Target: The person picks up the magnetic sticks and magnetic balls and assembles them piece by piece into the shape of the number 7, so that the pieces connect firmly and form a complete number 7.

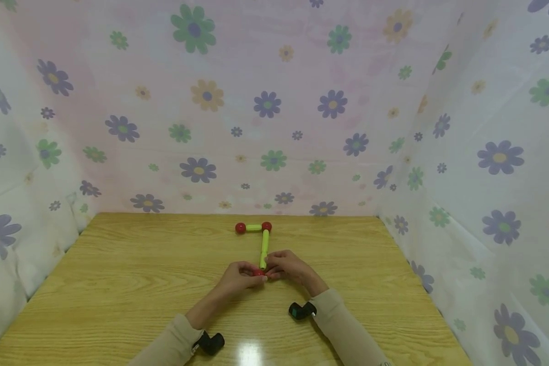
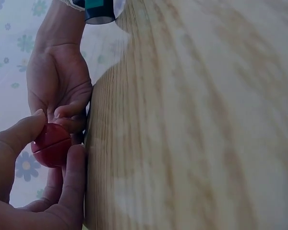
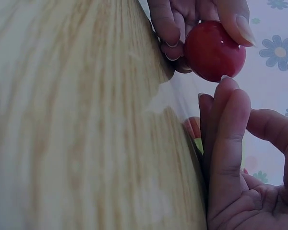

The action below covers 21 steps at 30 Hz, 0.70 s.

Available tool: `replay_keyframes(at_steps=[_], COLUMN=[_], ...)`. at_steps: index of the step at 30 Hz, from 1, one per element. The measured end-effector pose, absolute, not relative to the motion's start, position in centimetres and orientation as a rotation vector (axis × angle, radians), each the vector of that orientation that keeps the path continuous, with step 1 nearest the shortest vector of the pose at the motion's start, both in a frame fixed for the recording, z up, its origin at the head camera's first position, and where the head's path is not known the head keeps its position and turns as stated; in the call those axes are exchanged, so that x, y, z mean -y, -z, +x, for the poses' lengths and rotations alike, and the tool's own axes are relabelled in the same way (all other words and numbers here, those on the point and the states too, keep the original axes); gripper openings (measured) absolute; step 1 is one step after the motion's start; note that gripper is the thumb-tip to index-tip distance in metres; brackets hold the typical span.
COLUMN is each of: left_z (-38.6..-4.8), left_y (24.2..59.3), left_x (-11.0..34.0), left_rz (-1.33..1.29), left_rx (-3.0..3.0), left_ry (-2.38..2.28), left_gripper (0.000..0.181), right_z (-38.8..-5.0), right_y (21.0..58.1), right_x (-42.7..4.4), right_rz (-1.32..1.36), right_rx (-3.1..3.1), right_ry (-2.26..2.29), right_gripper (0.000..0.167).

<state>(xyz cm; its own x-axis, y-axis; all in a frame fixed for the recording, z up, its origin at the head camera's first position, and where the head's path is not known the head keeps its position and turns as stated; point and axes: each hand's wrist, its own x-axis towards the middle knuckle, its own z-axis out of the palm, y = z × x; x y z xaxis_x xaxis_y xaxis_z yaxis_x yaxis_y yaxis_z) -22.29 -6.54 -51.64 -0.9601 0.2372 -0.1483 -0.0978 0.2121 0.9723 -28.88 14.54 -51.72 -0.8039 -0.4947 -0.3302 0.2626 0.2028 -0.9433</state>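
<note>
My left hand (image 1: 238, 277) pinches a red ball (image 1: 258, 273) between thumb and fingers, just above the table; a seam runs round the ball (image 2: 52, 145) in the left wrist view. My right hand (image 1: 290, 267) holds the near end of a yellow-green stick (image 1: 265, 243), its thumb at the stick's side. In the right wrist view, its fingertips (image 3: 226, 88) are by the underside of the ball, and its grip on the stick is mostly hidden. The stick's far end meets a second red ball (image 1: 267, 226). From there a shorter yellow-green stick (image 1: 253, 227) leads left to another red ball (image 1: 240, 228).
Everything lies on a wood-grain table (image 1: 132, 284). Flower-print cloth (image 1: 238, 112) hangs behind the table and along both sides. Black wrist devices (image 1: 210, 343) sit at both beige sleeves (image 1: 347, 325), low over the tabletop.
</note>
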Motion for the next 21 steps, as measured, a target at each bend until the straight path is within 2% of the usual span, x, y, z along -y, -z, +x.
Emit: replay_keyframes(at_steps=[11, 21], left_z=[-21.89, -21.50], left_y=[51.85, 51.97], left_x=[6.14, 6.20], left_rz=[0.085, 0.091], left_rx=[-2.235, -2.244], left_ry=[-1.876, -1.880], left_gripper=[0.035, 0.040], right_z=[-28.82, -28.73], right_y=[51.78, 51.67], right_x=[-14.50, -14.52], right_rz=[-0.244, -0.252], right_rx=[-1.904, -1.898], right_ry=[1.636, 1.637], right_gripper=[0.044, 0.041])
